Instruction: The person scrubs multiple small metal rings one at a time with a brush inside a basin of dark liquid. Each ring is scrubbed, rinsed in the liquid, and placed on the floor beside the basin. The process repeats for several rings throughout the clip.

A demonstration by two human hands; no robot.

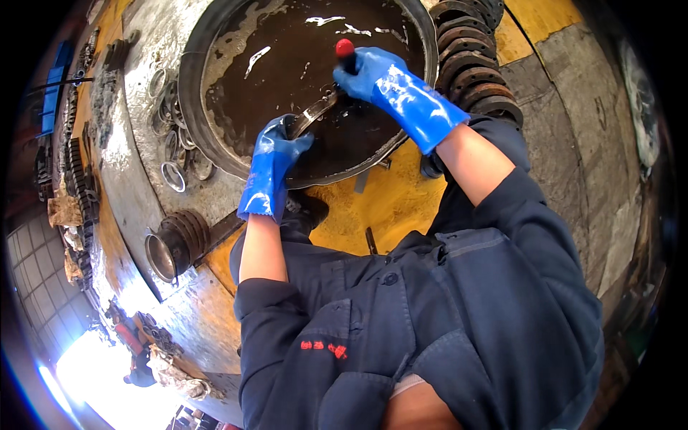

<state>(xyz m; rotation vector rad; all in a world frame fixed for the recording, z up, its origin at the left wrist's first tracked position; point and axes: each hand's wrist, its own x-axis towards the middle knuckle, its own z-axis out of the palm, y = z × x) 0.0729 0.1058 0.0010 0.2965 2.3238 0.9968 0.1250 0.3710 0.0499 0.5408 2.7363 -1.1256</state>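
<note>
Both my hands wear blue rubber gloves and work over a large round basin (192, 107) of dark, shiny liquid. My left hand (274, 159), at the near-left rim, is closed on one end of a curved metal piece (318, 109), wet and glinting; its full shape is partly hidden by the glove. In my right hand (367, 72) is a tool with a black handle and red end (345, 49), its red end pointing up. The tool's working end is hidden beside the metal piece's upper end.
Left of the basin lie several thin metal rings (173, 176). A bundle of dark rings (179, 245) stands at the lower left. On the right, a long row of thick rusty rings (469, 72) sits close to the basin. Chain-like parts (75, 165) line the far left.
</note>
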